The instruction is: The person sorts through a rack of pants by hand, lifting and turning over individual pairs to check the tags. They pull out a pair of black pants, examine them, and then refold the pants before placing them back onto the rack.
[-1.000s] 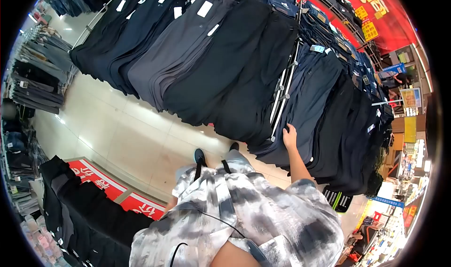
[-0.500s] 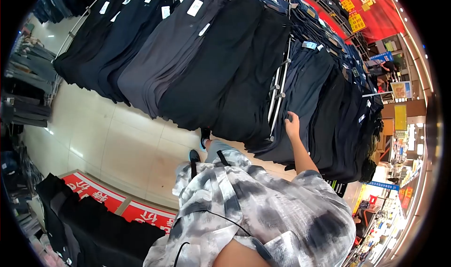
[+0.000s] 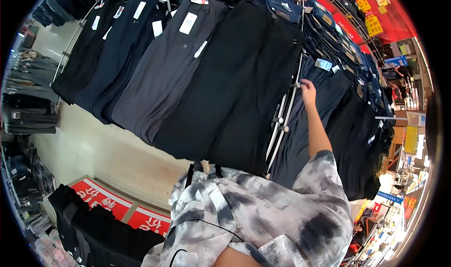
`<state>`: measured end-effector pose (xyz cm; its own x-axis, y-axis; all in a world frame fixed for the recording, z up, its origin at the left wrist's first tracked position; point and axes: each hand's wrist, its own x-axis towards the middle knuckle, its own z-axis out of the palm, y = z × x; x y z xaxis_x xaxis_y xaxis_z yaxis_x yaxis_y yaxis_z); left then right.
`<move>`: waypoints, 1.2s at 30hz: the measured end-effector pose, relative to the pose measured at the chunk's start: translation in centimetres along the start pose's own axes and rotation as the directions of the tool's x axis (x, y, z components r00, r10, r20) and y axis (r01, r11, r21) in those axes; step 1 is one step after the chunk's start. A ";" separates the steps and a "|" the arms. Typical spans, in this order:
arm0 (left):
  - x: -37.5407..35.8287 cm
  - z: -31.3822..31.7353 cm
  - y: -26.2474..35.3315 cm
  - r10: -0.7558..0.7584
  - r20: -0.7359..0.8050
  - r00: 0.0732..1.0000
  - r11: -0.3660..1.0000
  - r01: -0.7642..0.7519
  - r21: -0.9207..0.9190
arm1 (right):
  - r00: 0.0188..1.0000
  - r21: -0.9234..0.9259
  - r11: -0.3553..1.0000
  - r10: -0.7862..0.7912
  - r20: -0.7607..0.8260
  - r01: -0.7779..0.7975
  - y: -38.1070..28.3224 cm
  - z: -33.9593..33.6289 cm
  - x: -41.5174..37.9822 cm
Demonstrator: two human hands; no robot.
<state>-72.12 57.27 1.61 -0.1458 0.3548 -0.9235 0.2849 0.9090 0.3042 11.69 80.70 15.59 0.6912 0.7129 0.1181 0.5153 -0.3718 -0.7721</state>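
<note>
My right hand (image 3: 308, 92) reaches forward over a row of dark hanging trousers, its fingers partly bent and a little apart. The fingertips are right at a knobbed metal rail (image 3: 292, 98) that divides two groups of trousers. Below and beside the hand hang dark blue-grey trousers (image 3: 315, 121) with a pale label (image 3: 323, 64) near the waist. Left of the rail are wide black trousers (image 3: 235, 79), then grey trousers (image 3: 171, 74) with white tags. My left hand is out of view.
Folded jeans (image 3: 336, 46) lie along the rack's top, before red signs. Navy trousers (image 3: 124, 55) hang further left. Behind me, black garments (image 3: 108, 234) stand by a red price board (image 3: 101, 199). Tiled floor (image 3: 94, 147) runs between the displays. Lit shelves are at far right.
My right hand has moved up along the hanging trousers, from their middle to near the upper part of the rail. My body and view have come closer to the rack.
</note>
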 end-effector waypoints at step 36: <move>-1.7 1.9 26.3 0.479 0.242 0.844 0.658 -0.528 0.537 | 0.989 0.903 0.403 0.077 0.127 -0.147 -16.6 0.4 0.9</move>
<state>-62.58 80.15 10.73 0.2424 0.6821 -0.6899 0.7730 0.2940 0.5622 3.59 87.74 28.25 0.6589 0.7519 -0.0217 -0.3514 0.2822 -0.8927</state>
